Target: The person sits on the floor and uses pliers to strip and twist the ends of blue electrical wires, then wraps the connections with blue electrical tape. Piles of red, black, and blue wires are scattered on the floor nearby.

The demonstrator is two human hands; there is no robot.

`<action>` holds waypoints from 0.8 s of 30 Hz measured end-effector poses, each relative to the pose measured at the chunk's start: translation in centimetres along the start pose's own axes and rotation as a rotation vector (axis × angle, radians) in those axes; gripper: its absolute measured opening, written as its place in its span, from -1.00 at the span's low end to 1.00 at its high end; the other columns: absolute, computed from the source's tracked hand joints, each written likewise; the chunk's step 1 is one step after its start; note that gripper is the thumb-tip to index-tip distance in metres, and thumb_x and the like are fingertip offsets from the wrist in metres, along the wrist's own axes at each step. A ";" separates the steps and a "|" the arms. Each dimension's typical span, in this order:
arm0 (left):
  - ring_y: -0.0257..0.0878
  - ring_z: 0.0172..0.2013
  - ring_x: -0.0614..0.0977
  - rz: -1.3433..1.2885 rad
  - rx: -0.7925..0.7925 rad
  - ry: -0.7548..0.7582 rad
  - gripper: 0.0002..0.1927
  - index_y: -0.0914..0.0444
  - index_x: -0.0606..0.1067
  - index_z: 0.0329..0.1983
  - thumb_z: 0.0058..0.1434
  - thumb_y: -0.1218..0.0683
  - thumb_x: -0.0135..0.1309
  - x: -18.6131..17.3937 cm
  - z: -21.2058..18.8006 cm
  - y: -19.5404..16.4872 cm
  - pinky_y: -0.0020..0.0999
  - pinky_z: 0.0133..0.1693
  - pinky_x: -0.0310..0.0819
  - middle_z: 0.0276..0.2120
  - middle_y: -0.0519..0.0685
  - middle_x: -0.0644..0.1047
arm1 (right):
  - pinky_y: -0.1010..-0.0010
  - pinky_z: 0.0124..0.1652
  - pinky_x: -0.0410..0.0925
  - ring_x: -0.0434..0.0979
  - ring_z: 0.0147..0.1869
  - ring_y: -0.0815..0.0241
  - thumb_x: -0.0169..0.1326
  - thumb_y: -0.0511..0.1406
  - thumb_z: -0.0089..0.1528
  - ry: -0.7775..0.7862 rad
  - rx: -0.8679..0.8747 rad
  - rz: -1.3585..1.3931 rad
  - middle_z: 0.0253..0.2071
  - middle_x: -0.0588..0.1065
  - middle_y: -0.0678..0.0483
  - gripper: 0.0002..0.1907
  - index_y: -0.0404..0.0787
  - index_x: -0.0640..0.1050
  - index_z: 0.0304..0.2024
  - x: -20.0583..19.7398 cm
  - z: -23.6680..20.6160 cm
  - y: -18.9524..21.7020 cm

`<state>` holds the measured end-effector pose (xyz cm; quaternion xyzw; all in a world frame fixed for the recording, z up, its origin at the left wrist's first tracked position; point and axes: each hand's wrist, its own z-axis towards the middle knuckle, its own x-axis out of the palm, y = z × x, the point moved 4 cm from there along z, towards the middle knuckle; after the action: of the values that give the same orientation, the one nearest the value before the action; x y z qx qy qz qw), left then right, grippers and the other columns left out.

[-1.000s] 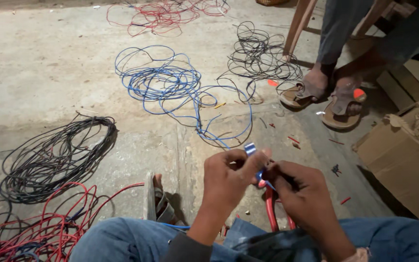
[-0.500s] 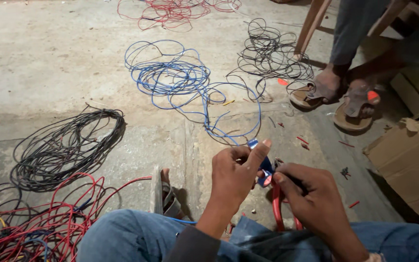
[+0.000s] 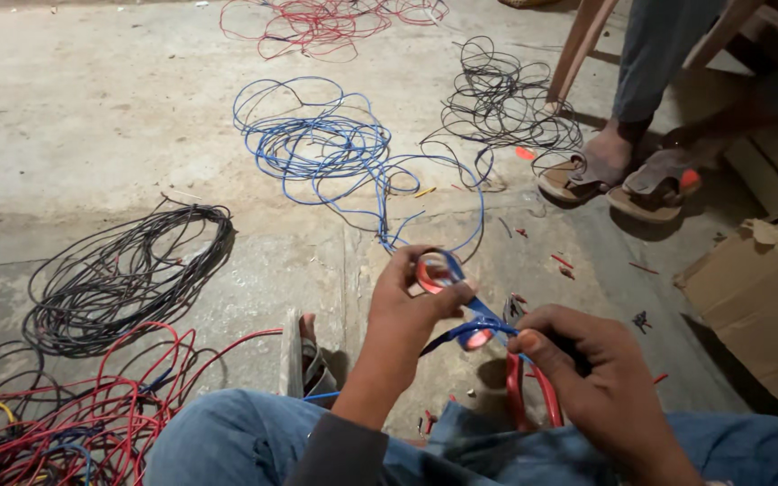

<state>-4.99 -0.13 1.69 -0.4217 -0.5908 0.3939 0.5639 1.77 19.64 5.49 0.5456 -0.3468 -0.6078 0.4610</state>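
Note:
My left hand (image 3: pixel 402 315) pinches a small reddish ring wrapped in blue (image 3: pixel 434 270), held up in front of my knees. A blue strip (image 3: pixel 465 328) runs from it down to my right hand (image 3: pixel 587 378). My right hand pinches the strip's end with thumb and forefinger. It also grips red-handled pliers (image 3: pixel 529 396), whose metal head (image 3: pixel 515 308) sticks up between my hands. A blue wire (image 3: pixel 479 225) leads from my hands out to the tangled blue wire pile (image 3: pixel 326 148) on the concrete floor.
A black wire coil (image 3: pixel 128 270) and red wires (image 3: pixel 92 414) lie at left. More black wire (image 3: pixel 506 99) and red wire (image 3: pixel 317 22) lie farther off. Another person's sandalled feet (image 3: pixel 605 171) rest by a wooden chair leg (image 3: pixel 578 45). A cardboard box (image 3: pixel 758 306) stands at right.
My hands have drawn slightly apart, so the blue strip now stretches between them. My left hand has turned the ring upward. The view has shifted a little.

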 end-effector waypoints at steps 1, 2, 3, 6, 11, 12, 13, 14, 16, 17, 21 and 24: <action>-0.16 -0.22 0.68 -0.049 0.021 -0.009 -0.37 0.24 0.41 0.12 -0.06 0.16 0.35 -0.1 0.0 -0.1 -0.24 -0.24 0.65 -0.10 0.04 0.49 | 0.52 -0.33 0.39 0.53 -0.37 0.41 0.08 -0.33 0.27 0.018 0.020 0.050 -0.47 0.63 0.10 -0.81 -0.34 0.63 -0.31 0.0 0.1 -0.2; -0.09 -0.14 0.65 0.234 0.107 -0.100 -0.24 0.24 0.35 0.23 -0.02 0.05 0.41 -0.6 0.0 -0.5 -0.20 -0.17 0.61 -0.02 0.11 0.44 | 0.52 -0.29 0.42 0.57 -0.34 0.40 0.06 -0.33 0.28 0.038 0.041 0.100 -0.43 0.65 0.09 -0.79 -0.35 0.63 -0.31 0.1 0.1 -0.4; -0.03 -0.06 0.63 0.518 0.194 -0.191 -0.10 0.25 0.29 0.35 0.01 -0.06 0.47 -0.9 -0.2 -1.1 -0.16 -0.11 0.58 0.07 0.17 0.40 | 0.51 -0.28 0.43 0.59 -0.33 0.39 0.06 -0.33 0.29 0.039 0.055 0.109 -0.43 0.66 0.09 -0.79 -0.35 0.64 -0.30 0.0 0.2 -0.5; 0.14 0.06 0.58 1.099 0.675 -0.354 -0.20 0.17 0.41 0.27 0.04 -0.24 0.39 -0.2 -1.7 -3.6 -0.07 -0.01 0.44 0.13 0.21 0.45 | 0.50 -0.26 0.42 0.59 -0.30 0.37 0.07 -0.32 0.29 0.035 0.082 0.120 -0.41 0.67 0.08 -0.79 -0.37 0.64 -0.29 -0.2 0.4 -1.2; -0.03 -0.06 0.70 0.678 0.674 0.223 -0.85 0.21 0.55 -0.10 0.37 0.05 0.18 2.1 -3.6 -5.3 -0.19 0.04 0.54 -0.19 0.03 0.64 | 0.53 -0.26 0.37 0.53 -0.28 0.41 0.08 -0.30 0.29 0.006 0.070 0.110 -0.41 0.62 0.12 -0.77 -0.37 0.64 -0.30 -0.7 0.7 -2.6; -0.03 -0.19 0.72 0.647 0.484 0.296 -0.84 0.23 0.58 -0.13 0.30 0.08 0.19 2.6 -3.8 -5.0 -0.21 -0.09 0.58 -0.26 0.05 0.65 | 0.52 -0.31 0.32 0.47 -0.32 0.41 0.09 -0.29 0.29 -0.015 0.090 0.083 -0.44 0.59 0.13 -0.77 -0.36 0.64 -0.30 -0.8 0.8 -2.9; -0.03 -0.31 0.74 0.614 0.296 0.370 -0.83 0.25 0.61 -0.15 0.23 0.10 0.21 3.0 -4.0 -4.6 -0.24 -0.22 0.62 -0.33 0.08 0.66 | 0.50 -0.37 0.26 0.41 -0.36 0.41 0.10 -0.28 0.29 -0.037 0.108 0.056 -0.46 0.55 0.14 -0.77 -0.35 0.64 -0.29 -0.9 0.9 -3.1; 0.00 -0.27 0.71 0.629 0.446 0.358 -0.81 0.25 0.58 -0.09 0.23 0.15 0.20 3.3 -4.6 -5.5 -0.23 -0.20 0.59 -0.27 0.07 0.63 | 0.49 -0.42 0.21 0.36 -0.40 0.41 0.10 -0.28 0.29 -0.057 0.127 0.028 -0.49 0.52 0.15 -0.77 -0.34 0.65 -0.29 -1.0 1.1 -3.1; 0.05 -0.17 0.66 0.652 0.746 0.340 -0.71 0.24 0.51 0.03 0.23 0.25 0.17 3.7 -5.9 -6.7 -0.22 -0.16 0.53 -0.15 0.06 0.57 | 0.48 -0.45 0.19 0.30 -0.44 0.40 0.11 -0.27 0.29 -0.059 0.144 0.063 -0.52 0.47 0.17 -0.77 -0.34 0.63 -0.29 -1.0 1.3 -2.9; 0.05 -0.20 0.65 0.707 0.744 0.328 -0.69 0.22 0.52 0.01 0.18 0.27 0.15 3.9 -6.0 -6.7 -0.20 -0.18 0.53 -0.16 0.05 0.57 | 0.48 -0.46 0.18 0.27 -0.47 0.40 0.12 -0.26 0.29 -0.059 0.152 0.081 -0.53 0.44 0.18 -0.77 -0.33 0.63 -0.30 -0.9 1.4 -2.7; 0.10 -0.29 0.63 0.890 0.753 0.258 -0.68 0.20 0.53 -0.15 0.00 0.27 0.20 4.1 -5.7 -5.9 -0.10 -0.26 0.50 -0.23 0.06 0.55 | 0.43 -0.42 0.21 0.32 -0.41 0.37 0.24 -0.21 0.21 -0.299 -0.144 -0.288 -0.49 0.42 0.14 -0.74 -0.31 0.58 -0.31 -0.8 1.2 -0.4; 0.14 -0.33 0.61 0.986 0.672 0.178 -0.70 0.25 0.49 -0.23 -0.05 0.24 0.26 4.1 -4.9 -4.4 -0.05 -0.29 0.48 -0.28 0.09 0.53 | 0.39 -0.33 0.29 0.40 -0.34 0.28 0.29 -0.08 0.21 -0.384 -0.292 -0.724 -0.40 0.47 0.07 -0.62 -0.27 0.57 -0.35 0.0 0.3 0.2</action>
<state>-0.33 2.19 7.43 -0.4760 -0.1193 0.7371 0.4646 1.49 19.52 5.73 0.4381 -0.1229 -0.8635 0.2176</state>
